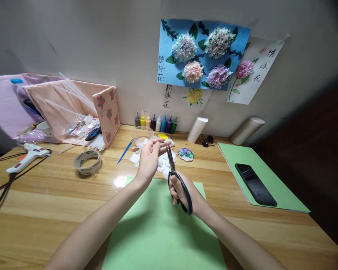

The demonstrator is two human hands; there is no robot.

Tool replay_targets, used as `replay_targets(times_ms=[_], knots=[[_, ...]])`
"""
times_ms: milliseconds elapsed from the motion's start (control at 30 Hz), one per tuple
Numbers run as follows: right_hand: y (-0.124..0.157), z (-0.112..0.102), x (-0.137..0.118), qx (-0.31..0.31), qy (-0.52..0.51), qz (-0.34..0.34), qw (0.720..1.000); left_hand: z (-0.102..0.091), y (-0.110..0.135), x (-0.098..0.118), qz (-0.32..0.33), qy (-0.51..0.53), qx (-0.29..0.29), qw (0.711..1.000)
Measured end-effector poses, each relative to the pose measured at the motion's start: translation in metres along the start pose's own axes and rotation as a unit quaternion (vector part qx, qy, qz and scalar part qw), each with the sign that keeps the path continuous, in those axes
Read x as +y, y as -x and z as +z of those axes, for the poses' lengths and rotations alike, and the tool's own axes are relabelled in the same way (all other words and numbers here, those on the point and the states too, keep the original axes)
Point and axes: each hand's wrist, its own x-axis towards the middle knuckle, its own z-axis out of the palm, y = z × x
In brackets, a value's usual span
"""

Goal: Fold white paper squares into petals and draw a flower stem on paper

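Above the far edge of a green sheet [157,236], my left hand [149,159] is raised with its fingers pointing right and its thumb pressed toward them. Whatever it pinches is too small to make out. My right hand [196,195] grips scissors [171,160] by their black handles. The blades point up and look nearly closed, their tips beside my left fingertips. Behind and below the hands lie white paper scraps [135,159], a clear plastic bowl [142,132] and a yellow piece [163,137]. A round, purple-and-green painted piece [186,154] sits to the right.
On the left are a glue gun [30,155] with cables, a tape roll [88,163] and a pink fabric box [108,116]. A blue brush [125,151] and paint bottles [156,123] stand behind. A phone [255,183] rests on green sheets [287,200] at right.
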Motion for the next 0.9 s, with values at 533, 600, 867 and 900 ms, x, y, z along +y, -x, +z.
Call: replay_targets(times_ms=[533, 600, 867, 900], knots=[[0.002, 0.000, 0.001, -0.010, 0.023, -0.008, 1.000, 0.000, 0.000, 0.001, -0.002, 0.012, 0.000, 1.000], [0.003, 0.000, 0.000, -0.026, 0.028, -0.014, 0.999, 0.000, -0.001, 0.001, -0.013, 0.010, 0.002, 1.000], [0.009, -0.002, -0.009, -0.068, 0.006, 0.000, 0.998, -0.002, -0.003, 0.001, -0.020, 0.004, -0.002, 1.000], [0.010, -0.002, -0.010, -0.071, 0.000, 0.004, 0.997, -0.002, -0.003, 0.001, -0.016, 0.002, -0.002, 1.000]])
